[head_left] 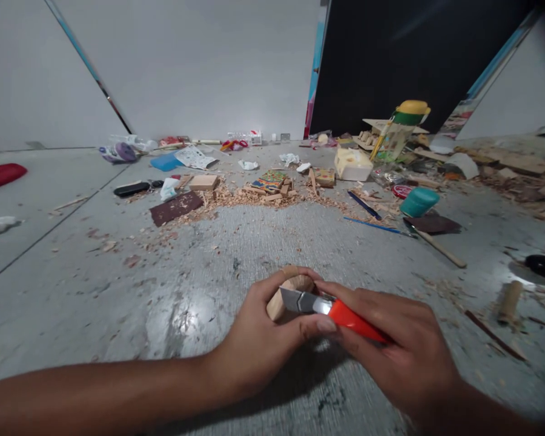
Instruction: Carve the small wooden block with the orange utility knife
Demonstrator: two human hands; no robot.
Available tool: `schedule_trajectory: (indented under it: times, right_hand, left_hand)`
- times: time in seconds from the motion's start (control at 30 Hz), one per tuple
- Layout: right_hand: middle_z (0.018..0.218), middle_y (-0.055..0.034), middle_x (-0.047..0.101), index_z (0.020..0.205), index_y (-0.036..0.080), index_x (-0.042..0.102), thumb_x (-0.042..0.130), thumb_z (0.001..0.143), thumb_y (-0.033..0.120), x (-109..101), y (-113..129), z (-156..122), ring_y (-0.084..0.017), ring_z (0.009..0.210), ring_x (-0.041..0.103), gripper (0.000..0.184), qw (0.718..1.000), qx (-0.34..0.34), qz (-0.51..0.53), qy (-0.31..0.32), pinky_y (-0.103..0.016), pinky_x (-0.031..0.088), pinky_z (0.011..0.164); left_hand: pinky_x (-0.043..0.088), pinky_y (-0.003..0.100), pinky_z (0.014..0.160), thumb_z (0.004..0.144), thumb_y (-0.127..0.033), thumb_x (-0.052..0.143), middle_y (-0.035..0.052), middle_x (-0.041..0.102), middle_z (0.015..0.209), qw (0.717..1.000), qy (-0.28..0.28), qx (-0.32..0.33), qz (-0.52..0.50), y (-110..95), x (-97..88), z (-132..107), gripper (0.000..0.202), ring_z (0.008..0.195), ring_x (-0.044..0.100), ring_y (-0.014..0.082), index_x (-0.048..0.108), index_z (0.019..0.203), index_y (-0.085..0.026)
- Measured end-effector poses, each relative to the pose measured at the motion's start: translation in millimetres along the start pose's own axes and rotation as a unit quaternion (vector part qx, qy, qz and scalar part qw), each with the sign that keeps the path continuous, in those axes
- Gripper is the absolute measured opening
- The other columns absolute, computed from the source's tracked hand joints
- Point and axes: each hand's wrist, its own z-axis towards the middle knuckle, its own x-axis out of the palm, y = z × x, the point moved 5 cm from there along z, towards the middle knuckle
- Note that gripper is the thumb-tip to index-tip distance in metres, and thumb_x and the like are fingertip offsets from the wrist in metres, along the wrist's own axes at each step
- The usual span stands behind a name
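Items lie on a floor. Wood piece held in the left hand; utility knife in the right hand, blade over the wood piece. Beyond both hands, a band of wood shavings runs crosswise. At its left end, a sandpaper sheet; wood block behind it and slightly right. Scissors behind the band, near the foot of the wall. Right of the band, a pen, with a thin rod in front. Farther right, a wooden handle slants toward the near right. Behind these, a drinking bottle stands before the wall
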Motion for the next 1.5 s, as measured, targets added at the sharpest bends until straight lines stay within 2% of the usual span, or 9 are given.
schedule_trajectory:
  times: [0.17, 0.33, 0.53, 0.77, 0.93, 1.03, 1.27, 1.4, 1.5]
  right_hand:
    - [0.112, 0.0016, 0.088, 0.131, 0.033, 0.077, 0.073, 0.106, 0.036, -14, -7, 4, -0.019, 0.087, 0.087, 0.026, 0.998, 0.043, -0.029, -0.032, -0.026, 0.07, 0.085]
    - [0.114, 0.0011, 0.088, 0.134, 0.036, 0.076, 0.073, 0.101, 0.032, -11, -4, 1, -0.021, 0.09, 0.087, 0.033, 0.999, 0.03, 0.023, -0.004, -0.029, 0.071, 0.083]
    - [0.115, -0.0016, 0.088, 0.13, 0.027, 0.08, 0.07, 0.104, 0.038, 3, -6, -4, -0.022, 0.094, 0.087, 0.03, 0.996, 0.06, 0.049, 0.049, -0.03, 0.071, 0.087]
    - [0.116, -0.0047, 0.087, 0.133, 0.027, 0.079, 0.072, 0.106, 0.035, -2, -1, 2, -0.021, 0.091, 0.087, 0.029, 0.998, 0.03, 0.051, 0.017, -0.025, 0.07, 0.08]
    - [0.109, -0.0029, 0.088, 0.136, 0.031, 0.076, 0.071, 0.107, 0.034, -7, 3, 5, -0.021, 0.081, 0.087, 0.029, 1.0, 0.007, -0.01, -0.009, -0.027, 0.071, 0.069]
    - [0.11, -0.0029, 0.088, 0.132, 0.031, 0.078, 0.071, 0.106, 0.034, -11, 2, 6, -0.023, 0.083, 0.087, 0.027, 0.999, 0.027, -0.025, -0.026, -0.029, 0.072, 0.074]
    - [0.114, -0.0005, 0.088, 0.131, 0.032, 0.079, 0.071, 0.1, 0.028, -10, 4, 4, -0.021, 0.091, 0.087, 0.032, 0.998, 0.027, 0.052, 0.02, -0.027, 0.071, 0.08]
    - [0.115, -0.0026, 0.088, 0.13, 0.028, 0.08, 0.071, 0.102, 0.032, -4, -1, -1, -0.021, 0.092, 0.087, 0.03, 0.995, 0.057, 0.075, 0.044, -0.028, 0.071, 0.084]
    - [0.116, -0.0032, 0.087, 0.131, 0.028, 0.08, 0.071, 0.103, 0.034, -2, -2, -2, -0.022, 0.095, 0.087, 0.03, 0.993, 0.071, 0.083, 0.046, -0.03, 0.071, 0.086]
  left_hand:
    - [0.052, 0.025, 0.073, 0.084, -0.036, 0.096, 0.0, 0.071, 0.087, 0.999, 0.023, 0.025, -0.021, -2, 1.4, -4, 0.032, 0.08, 0.062, 0.0152, 0.074, 0.1, -0.019]
    - [0.051, 0.025, 0.077, 0.075, -0.034, 0.104, 0.0017, 0.071, 0.098, 0.991, 0.078, 0.041, -0.104, 3, 0.6, -2, 0.056, 0.087, 0.062, 0.0162, 0.071, 0.119, -0.021]
    - [0.053, 0.03, 0.087, 0.075, -0.034, 0.103, 0.0057, 0.07, 0.114, 0.998, 0.053, 0.029, -0.034, 3, -3.1, 1, 0.063, 0.101, 0.065, 0.0214, 0.068, 0.125, -0.022]
    - [0.051, 0.028, 0.079, 0.074, -0.033, 0.102, 0.0001, 0.063, 0.101, 1.0, 0.013, 0.018, 0.019, 2, -5.2, 2, 0.058, 0.089, 0.059, 0.0178, 0.063, 0.116, -0.023]
    - [0.051, 0.032, 0.086, 0.078, -0.042, 0.1, 0.0017, 0.068, 0.103, 0.998, -0.022, 0.033, 0.045, 2, -7.8, 0, 0.054, 0.097, 0.062, 0.0215, 0.067, 0.116, -0.023]
    - [0.051, 0.032, 0.087, 0.085, -0.043, 0.095, 0.0021, 0.069, 0.103, 0.997, -0.006, 0.05, 0.055, 0, -5.9, -1, 0.046, 0.096, 0.063, 0.021, 0.067, 0.116, -0.023]
    - [0.05, 0.026, 0.077, 0.081, -0.032, 0.097, 0.002, 0.062, 0.114, 0.993, 0.064, 0.096, 0.037, -6, -6.5, -2, 0.067, 0.088, 0.058, 0.0154, 0.059, 0.136, -0.027]
    - [0.049, 0.029, 0.081, 0.079, -0.036, 0.099, 0.0023, 0.063, 0.113, 0.989, 0.051, 0.114, 0.074, -5, -11.1, 0, 0.066, 0.093, 0.06, 0.0186, 0.059, 0.131, -0.026]
    - [0.048, 0.033, 0.084, 0.074, -0.046, 0.102, 0.0024, 0.065, 0.107, 0.985, 0.036, 0.102, 0.132, -3, -13.1, 2, 0.084, 0.094, 0.059, 0.022, 0.055, 0.14, -0.025]
